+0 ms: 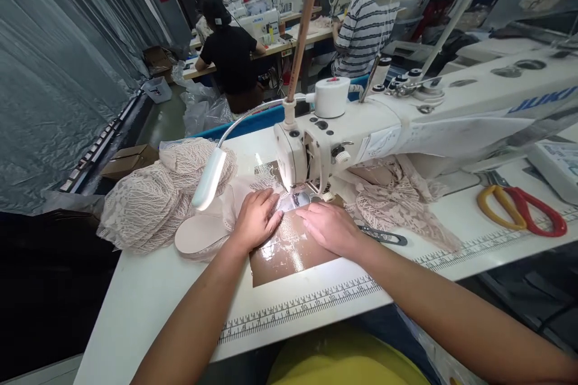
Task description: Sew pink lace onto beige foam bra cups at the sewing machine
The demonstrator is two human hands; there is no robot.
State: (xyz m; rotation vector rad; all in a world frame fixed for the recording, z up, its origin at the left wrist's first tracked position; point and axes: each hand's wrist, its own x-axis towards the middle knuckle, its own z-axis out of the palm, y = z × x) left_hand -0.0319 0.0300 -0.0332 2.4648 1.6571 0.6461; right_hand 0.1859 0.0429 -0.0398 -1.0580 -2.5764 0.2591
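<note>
My left hand (256, 219) lies on sheer beige lace fabric (231, 198) left of the needle, its fingers stretched toward the presser foot. Opposite it, my right hand (332, 228) rests flat, fingers pointing at the needle area. Between them a glossy brown sheet (289, 252) covers the machine bed, with both hands touching it. The sewing machine head (293, 156) stands just beyond my fingertips, and a lit lamp (210, 179) hangs beside it. A beige bra cup (201, 234) sits at the left, joined to the lace as far as I can see.
Stacked lace cups (139, 207) fill the table's left side. More lace (392, 204) lies right of the needle, near a grey thread snipper (386, 236) and red-and-yellow-handled scissors (521, 210). A ruler tape (307, 307) runs along the front edge. Two people sit at machines behind.
</note>
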